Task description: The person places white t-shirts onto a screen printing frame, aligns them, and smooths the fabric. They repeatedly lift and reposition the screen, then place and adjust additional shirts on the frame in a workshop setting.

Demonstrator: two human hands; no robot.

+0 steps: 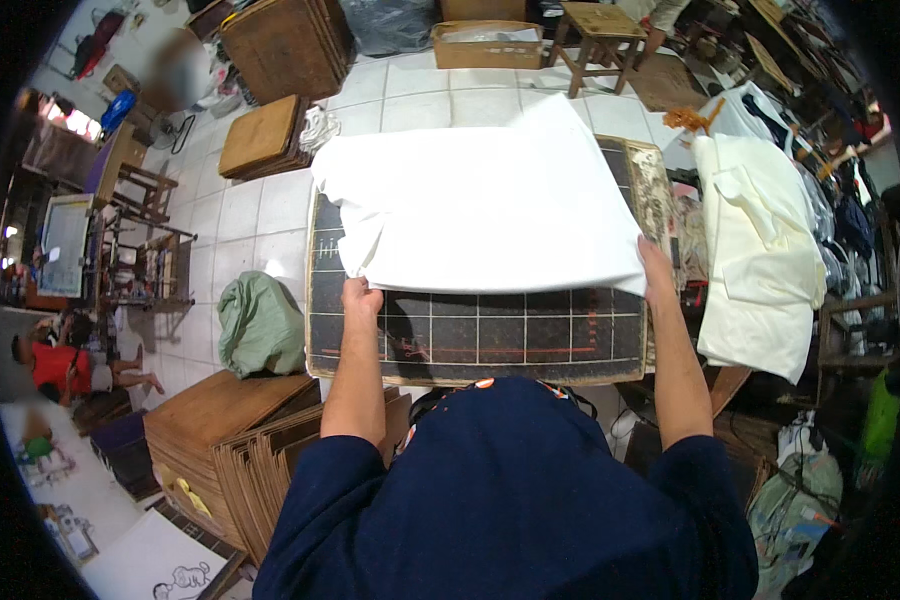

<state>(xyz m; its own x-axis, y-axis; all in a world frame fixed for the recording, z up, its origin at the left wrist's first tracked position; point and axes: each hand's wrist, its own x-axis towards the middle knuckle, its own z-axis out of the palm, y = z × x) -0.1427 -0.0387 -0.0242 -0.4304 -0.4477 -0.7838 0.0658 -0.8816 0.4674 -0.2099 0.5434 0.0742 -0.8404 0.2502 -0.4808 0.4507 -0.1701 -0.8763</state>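
A large white cloth lies over a dark gridded board with red markings and worn pale edges, and its near edge crosses the middle of the board. My left hand grips the cloth's near left corner, where it is bunched. My right hand holds the near right corner, fingers partly hidden by the fabric. The cloth's far right corner reaches past the board's back edge.
Folded cream fabric lies right of the board. A green sack sits to the left, above stacked wooden boards. Behind are a wooden stool and cardboard box. A person in red is at the far left.
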